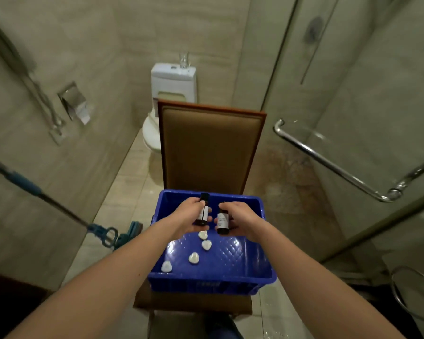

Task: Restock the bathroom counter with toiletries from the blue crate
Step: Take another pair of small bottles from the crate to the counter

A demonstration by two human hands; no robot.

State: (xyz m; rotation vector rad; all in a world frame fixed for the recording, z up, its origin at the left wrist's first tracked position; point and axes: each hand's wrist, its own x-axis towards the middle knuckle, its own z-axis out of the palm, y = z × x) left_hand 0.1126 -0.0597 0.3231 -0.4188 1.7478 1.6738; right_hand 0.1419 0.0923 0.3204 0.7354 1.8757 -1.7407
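Quilted-floor blue crate (233,255), dark white-labelled bottles (222,222)

Brown wooden chair with tan padded back (211,148), blue plastic crate (240,263) on its seat, four small white heart-shaped soaps (194,258) on the crate's floor

My one head view, wide-angled.
I look down from close above the crate (206,286) on the chair (211,148), facing the toilet (173,79).
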